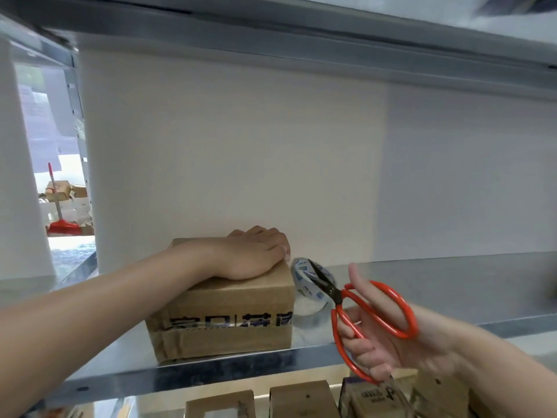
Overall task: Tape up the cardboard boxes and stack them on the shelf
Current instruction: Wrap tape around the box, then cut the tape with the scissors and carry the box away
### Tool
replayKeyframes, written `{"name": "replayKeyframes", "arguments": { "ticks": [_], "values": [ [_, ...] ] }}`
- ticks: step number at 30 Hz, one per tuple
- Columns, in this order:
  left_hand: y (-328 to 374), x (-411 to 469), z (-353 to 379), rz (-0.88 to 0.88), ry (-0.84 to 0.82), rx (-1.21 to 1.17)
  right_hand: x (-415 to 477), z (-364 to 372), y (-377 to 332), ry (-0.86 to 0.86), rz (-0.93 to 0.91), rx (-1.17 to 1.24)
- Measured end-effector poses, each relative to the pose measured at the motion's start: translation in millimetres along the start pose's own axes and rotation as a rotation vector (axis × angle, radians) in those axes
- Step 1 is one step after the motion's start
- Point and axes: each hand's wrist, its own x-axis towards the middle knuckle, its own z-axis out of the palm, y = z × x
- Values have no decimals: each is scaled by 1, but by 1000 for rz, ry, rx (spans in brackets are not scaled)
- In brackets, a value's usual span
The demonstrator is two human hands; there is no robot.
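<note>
**A:** While we have the metal shelf point(452, 282) in front of us, where does our cardboard box point(229, 315) stand?

**B:** Near the shelf's front edge, left of the middle, printed side facing us. More boxes point(301, 399) show on the level below.

**A:** And how do we judge it will handle?

**B:** Light, we think, and stiff at the corners but soft across the flaps. Its paper skin isn't slippery. We'd take it by two opposite sides, low down, rather than press the lid in.

**A:** What is our left grip point(253, 254) doing?

**B:** It lies flat on the box top, palm down, fingers reaching to the far right edge. It pins the box rather than clasping it.

**A:** Our right grip point(391, 348)?

**B:** Curled round the orange handles of the scissors point(336, 295), whose dark blades are nearly together and point at the tape roll point(304, 285).

**A:** Where's that roll?

**B:** On edge, just beside the box's right side. We cannot tell whether a strip runs from it onto the box, so we'd guess a cut is next, with care not to nick the cardboard.
</note>
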Motion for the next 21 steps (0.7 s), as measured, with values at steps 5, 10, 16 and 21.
{"name": "replayKeyframes", "arguments": {
  "ticks": [5,10,16,21],
  "values": [
    [-1,-1,1,-5,12,-2,22,18,-4,-125,-14,50],
    [-1,0,1,-12,25,9,36,31,-9,-40,-70,100],
    [0,-1,1,-17,42,3,41,44,-6,79,-124,102],
    [1,0,2,-28,50,10,43,49,-6,232,-157,-13]
  ]
}}
